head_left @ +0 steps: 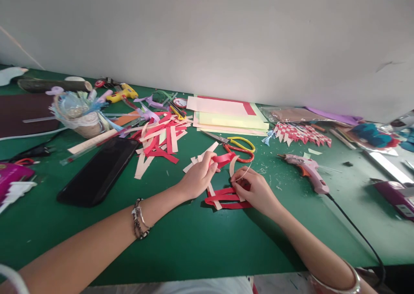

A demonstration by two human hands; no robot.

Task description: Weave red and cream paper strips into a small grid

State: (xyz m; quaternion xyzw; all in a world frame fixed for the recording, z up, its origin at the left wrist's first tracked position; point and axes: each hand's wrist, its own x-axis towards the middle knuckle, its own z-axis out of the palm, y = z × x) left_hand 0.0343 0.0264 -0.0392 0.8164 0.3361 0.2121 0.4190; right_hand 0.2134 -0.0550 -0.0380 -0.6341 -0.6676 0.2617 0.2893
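My left hand (199, 176) is closed on a red paper strip (225, 158), whose free end points to the right. Opposite it, my right hand (255, 191) pinches a thin cream paper strip (232, 168) that curls upward. Below both hands, red and cream strips cross each other in a small woven piece (223, 206), partly hidden under my right fingers. Just beyond the hands lie scissors (242, 145) with yellow and orange handles, blades toward the left. A few loose cream strips (211, 147) lie beside my left hand.
A heap of red and cream strips (158, 139) lies left, near a black phone (100, 171). Behind are stacked paper sheets (226, 113). To the right sit a pink glue gun (308, 171) with its cord and a red-white woven paper piece (300, 134). A yellow glue gun (123, 93) lies far left.
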